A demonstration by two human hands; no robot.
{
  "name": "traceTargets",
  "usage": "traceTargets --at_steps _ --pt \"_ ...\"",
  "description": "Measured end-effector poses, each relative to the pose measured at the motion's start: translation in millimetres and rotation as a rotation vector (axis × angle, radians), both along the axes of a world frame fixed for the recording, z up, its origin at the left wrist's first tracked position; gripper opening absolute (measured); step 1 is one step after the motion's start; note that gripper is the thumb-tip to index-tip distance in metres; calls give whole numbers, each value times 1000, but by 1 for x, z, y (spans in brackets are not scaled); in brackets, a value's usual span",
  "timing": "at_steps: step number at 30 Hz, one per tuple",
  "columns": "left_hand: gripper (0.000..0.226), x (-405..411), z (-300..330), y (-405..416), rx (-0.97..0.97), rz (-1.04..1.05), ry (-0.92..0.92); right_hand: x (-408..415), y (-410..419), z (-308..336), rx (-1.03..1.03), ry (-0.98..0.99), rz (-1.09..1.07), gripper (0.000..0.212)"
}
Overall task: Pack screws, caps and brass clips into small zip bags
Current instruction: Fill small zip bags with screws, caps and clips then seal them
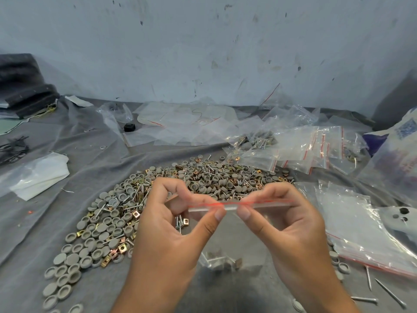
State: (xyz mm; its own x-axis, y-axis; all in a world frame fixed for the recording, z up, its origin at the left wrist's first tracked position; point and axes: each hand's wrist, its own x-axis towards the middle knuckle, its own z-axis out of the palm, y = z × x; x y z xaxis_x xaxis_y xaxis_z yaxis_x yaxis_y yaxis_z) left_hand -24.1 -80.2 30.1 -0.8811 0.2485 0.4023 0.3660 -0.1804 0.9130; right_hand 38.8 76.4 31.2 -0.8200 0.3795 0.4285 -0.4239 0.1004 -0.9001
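A small zip bag [228, 236] is held up close to the camera, pinched at its red-lined top edge between thumb and fingers of both hands: the left hand [173, 224] is closed on the left part of the seal, the right hand [286, 224] on the right part, with the two thumb tips nearly meeting at the middle. The bag hangs below the hands, and a few screws and clips can be made out blurred at its bottom [222, 260]. A few loose screws [370, 288] are seen on the grey cloth [94, 154] that covers the counter, at the lower right. Just beyond the hands, a broad heap [117, 213] of grey caps, brass clips and screws is spread over the cloth, running from the lower left up behind the fingers. To the right of the hands, a stack of empty zip bags [352, 222] is laid flat. Farther back on the right, filled bags [255, 143] and more empty ones are piled together. White folded plastic [38, 175] is seen at the left, clear sheets [180, 123] lie in the middle distance, and a stained pale wall [203, 41] closes the scene.
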Motion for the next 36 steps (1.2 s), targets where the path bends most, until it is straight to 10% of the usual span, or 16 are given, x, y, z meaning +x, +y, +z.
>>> traceTargets --at_steps 36 --pt "37 -14 -3 -17 -241 -302 -52 -4 15 18 -81 -123 -26 22"
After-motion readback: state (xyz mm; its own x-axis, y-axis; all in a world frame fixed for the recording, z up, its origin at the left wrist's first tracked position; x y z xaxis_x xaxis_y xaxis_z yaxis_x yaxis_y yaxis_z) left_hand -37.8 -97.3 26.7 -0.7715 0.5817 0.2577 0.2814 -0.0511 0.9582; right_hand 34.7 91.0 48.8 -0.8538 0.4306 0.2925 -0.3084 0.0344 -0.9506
